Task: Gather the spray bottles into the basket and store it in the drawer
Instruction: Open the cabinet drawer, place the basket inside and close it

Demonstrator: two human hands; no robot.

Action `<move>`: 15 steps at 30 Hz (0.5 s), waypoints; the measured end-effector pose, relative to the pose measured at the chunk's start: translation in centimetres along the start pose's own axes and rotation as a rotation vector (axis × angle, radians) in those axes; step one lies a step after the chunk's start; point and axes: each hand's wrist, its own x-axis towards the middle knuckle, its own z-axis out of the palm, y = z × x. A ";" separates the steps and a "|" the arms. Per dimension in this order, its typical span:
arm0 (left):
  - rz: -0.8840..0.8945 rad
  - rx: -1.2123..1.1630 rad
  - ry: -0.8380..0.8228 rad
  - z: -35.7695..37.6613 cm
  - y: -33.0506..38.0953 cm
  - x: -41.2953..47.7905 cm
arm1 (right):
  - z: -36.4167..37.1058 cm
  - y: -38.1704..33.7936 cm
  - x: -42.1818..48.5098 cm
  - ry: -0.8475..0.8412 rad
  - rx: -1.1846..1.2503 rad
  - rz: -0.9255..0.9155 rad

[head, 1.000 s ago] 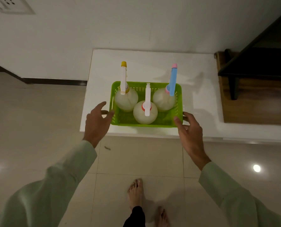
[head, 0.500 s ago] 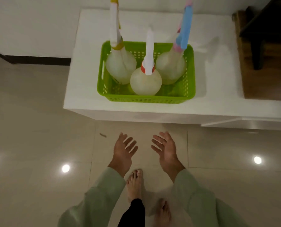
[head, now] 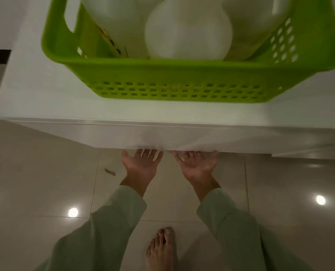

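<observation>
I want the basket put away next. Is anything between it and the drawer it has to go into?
Yes: the drawer front looks shut. The basket with the bottles sits on the cabinet top above it. Both the left hand and right hand reach palm-up under the front's lower edge.

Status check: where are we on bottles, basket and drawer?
Done: spray bottles stand in the green basket on the white cabinet. In hand: left hand and right hand, palms up, fingertips under its front's lower edge. Left: open drawer, store basket.
</observation>
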 end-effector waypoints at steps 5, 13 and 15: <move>-0.030 0.019 0.068 -1.0 -0.4 -3.9 | -0.6 -0.4 -4.4 0.048 -0.071 0.046; 1.018 1.537 -0.067 -2.3 -2.4 -22.7 | -0.3 -1.1 -24.1 -0.200 -1.663 -1.040; 1.384 1.754 -0.191 -0.8 -1.9 -25.4 | 1.4 -2.5 -26.5 -0.339 -1.897 -1.366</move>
